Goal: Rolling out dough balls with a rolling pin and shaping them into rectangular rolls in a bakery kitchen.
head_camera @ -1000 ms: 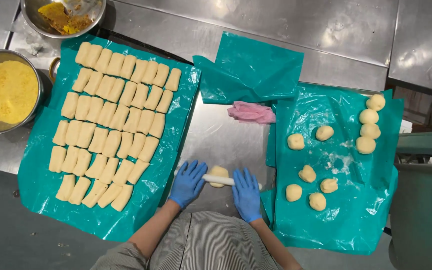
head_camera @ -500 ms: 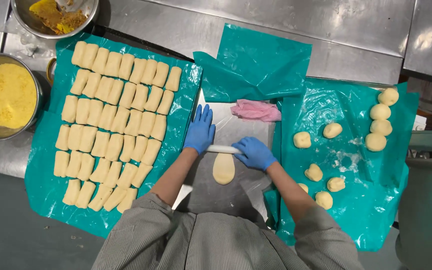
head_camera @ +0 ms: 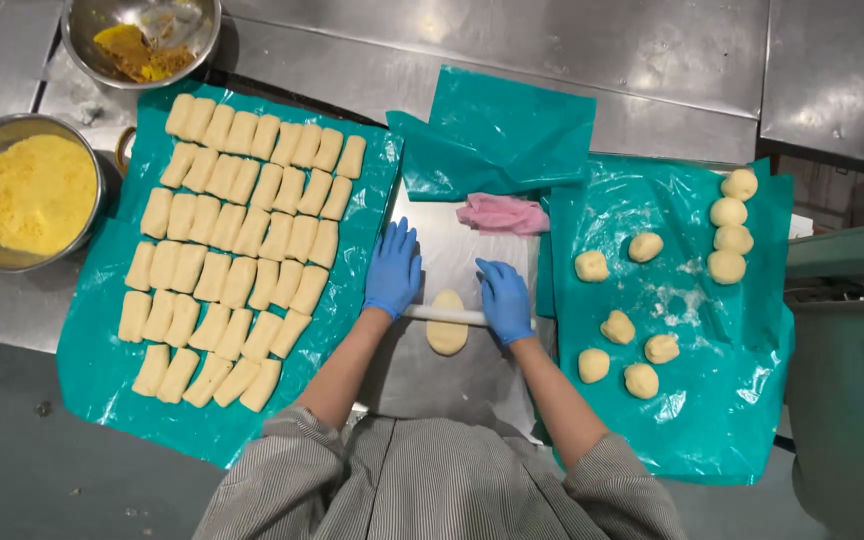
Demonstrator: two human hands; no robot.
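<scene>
Overhead view of a steel worktable (head_camera: 652, 60). At lower centre of the frame, the left hand (head_camera: 393, 270) and the right hand (head_camera: 505, 298), both in blue gloves, lie flat with fingers extended and close together, palms pressing down on the two ends of a thin white rolling pin (head_camera: 444, 315). The pin lies crosswise over an oval piece of dough (head_camera: 447, 334), which rests on the pale board (head_camera: 452, 250) between the hands; the dough shows on both sides of the pin. A crumpled pink cloth (head_camera: 502, 213) lies at the far edge of the board, just beyond the right hand. Left of centre, a teal plastic sheet (head_camera: 102, 370) bears rows of folded dough rectangles (head_camera: 237, 255). At right, a second teal sheet (head_camera: 732, 400), dusted with flour, bears scattered dough balls (head_camera: 642, 300), four of them lined up near its upper right corner. A folded teal sheet (head_camera: 502, 135) lies at upper centre. At far left stands a metal bowl of yellow crumbs (head_camera: 32, 190); at upper left, a bowl of darker yellow filling (head_camera: 142, 40).
</scene>
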